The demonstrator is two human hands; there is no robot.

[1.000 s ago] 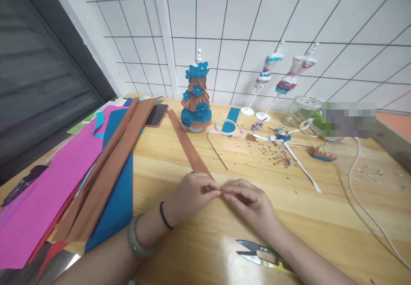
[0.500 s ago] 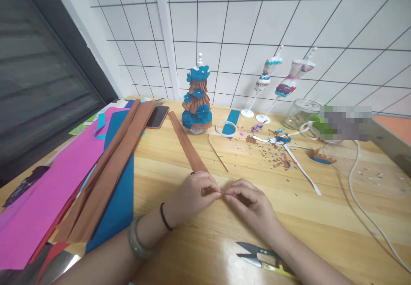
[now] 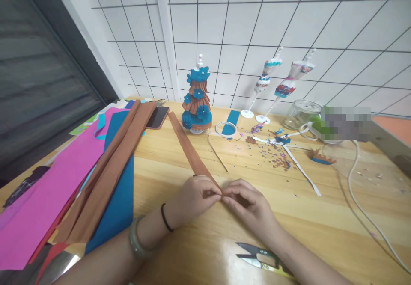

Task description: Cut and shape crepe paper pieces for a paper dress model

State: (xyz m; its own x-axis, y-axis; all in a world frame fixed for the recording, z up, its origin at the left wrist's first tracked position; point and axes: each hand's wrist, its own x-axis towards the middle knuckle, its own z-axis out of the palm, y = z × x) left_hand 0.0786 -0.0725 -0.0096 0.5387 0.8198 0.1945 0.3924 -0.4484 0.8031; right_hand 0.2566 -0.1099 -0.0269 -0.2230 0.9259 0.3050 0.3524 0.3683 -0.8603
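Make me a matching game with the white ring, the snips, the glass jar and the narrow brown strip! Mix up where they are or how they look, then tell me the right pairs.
Things:
1. white ring
2. narrow brown strip
3. glass jar
4. snips

Places and looks:
A. see-through
B. lying close to the right forearm
C. lying partly over a blue strip
D. pinched at its near end by the left hand and the right hand

Right pairs: 1-C, 2-D, 3-A, 4-B
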